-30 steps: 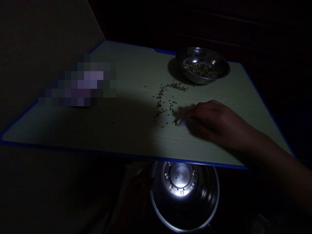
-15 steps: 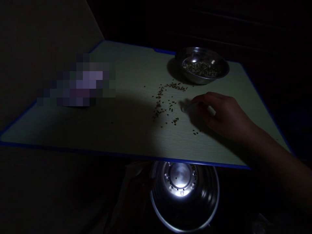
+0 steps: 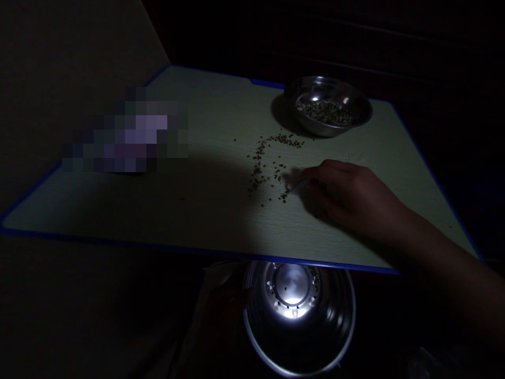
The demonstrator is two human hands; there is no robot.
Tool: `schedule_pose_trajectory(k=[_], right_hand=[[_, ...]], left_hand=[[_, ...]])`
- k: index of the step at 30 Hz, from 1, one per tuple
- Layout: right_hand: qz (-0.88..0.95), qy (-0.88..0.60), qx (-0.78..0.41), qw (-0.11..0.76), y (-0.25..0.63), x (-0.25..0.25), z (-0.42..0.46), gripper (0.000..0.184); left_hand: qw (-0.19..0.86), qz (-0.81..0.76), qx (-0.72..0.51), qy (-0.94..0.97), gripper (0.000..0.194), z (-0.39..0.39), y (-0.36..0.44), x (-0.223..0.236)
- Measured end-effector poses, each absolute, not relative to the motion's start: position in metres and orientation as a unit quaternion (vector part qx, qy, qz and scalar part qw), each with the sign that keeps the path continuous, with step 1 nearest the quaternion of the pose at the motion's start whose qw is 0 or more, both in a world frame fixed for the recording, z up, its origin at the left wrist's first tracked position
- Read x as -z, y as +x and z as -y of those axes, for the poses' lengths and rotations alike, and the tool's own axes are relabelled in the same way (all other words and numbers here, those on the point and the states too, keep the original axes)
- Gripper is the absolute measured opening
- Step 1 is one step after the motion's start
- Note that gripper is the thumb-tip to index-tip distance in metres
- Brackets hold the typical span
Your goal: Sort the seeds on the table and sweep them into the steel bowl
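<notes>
My right hand (image 3: 351, 197) is over the table, thumb and fingers pinched on a thin, pale, see-through strip (image 3: 296, 186) whose exact kind I cannot make out. The strip's tip touches the tabletop beside a small cluster of greenish-brown seeds (image 3: 283, 198). More seeds (image 3: 257, 168) lie scattered in a curved line left of the hand. Below the table's front edge, a deep steel bowl (image 3: 252, 337) faces up, with a few seeds in its bottom. My left hand (image 3: 231, 302), very dim, grips that bowl's left rim; most of its fingers are hidden in the dark.
A shallower steel bowl (image 3: 327, 129) holding many seeds stands at the back right of the table. The pale tabletop (image 3: 213, 116) has a blue edge. A blurred-out object (image 3: 136, 139) lies on the left. Something clear and crinkled (image 3: 426, 363) shows dimly at lower right.
My right hand has moved left and nearer to me with the strip, reaching the small seed cluster. My left hand and the deep bowl have hardly moved.
</notes>
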State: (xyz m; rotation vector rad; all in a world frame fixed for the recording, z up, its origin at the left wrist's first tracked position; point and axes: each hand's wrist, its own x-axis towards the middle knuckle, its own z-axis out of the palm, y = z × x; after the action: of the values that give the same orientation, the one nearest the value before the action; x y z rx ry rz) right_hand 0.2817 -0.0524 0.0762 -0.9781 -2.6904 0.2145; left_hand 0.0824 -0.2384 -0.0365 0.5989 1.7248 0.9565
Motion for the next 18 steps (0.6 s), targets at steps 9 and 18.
schedule_pose_trajectory(k=[9,18], right_hand=[[0.903,-0.392,-0.063,0.166,0.283,-0.072,0.046,0.028],[0.909,-0.359,-0.073,0.196,0.284,-0.076,0.048,0.028]], left_hand=[[0.536,-0.703,-0.384,0.266,0.021,0.236,0.083,0.028],[0.529,-0.700,-0.397,0.269,0.020,0.234,0.081,0.023]])
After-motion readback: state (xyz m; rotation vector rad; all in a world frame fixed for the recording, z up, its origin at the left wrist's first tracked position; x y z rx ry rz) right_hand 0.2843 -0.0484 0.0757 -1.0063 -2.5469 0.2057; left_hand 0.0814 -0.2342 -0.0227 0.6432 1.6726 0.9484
